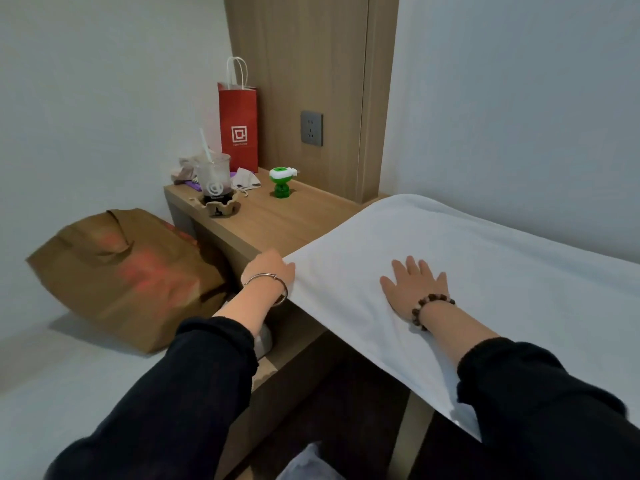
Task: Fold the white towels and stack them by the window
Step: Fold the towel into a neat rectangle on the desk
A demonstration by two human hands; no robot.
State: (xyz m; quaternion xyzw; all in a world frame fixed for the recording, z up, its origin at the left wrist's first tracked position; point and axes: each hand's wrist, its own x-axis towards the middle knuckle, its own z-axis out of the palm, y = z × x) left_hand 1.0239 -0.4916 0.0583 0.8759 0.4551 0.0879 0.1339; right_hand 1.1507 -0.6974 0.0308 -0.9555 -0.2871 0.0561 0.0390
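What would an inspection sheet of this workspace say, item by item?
Surface: wooden desk, partly under cloth.
Job's things: one white towel, spread flat, not folded.
Clutter: red paper bag, cup with straw and green figurine on the desk; brown paper bag beside it.
Hands: left hand at the towel's corner, fingers hidden; right hand flat on the towel.
Cables: nothing seen.
Surroundings: wall socket, wood panel, white wall.

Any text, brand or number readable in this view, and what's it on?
No wording can be read.
Red paper bag: white square logo; line beneath too small.
Plastic cup: round white logo; text beneath too small.
Brown paper bag: red print, blurred.
White towel: no label shows.
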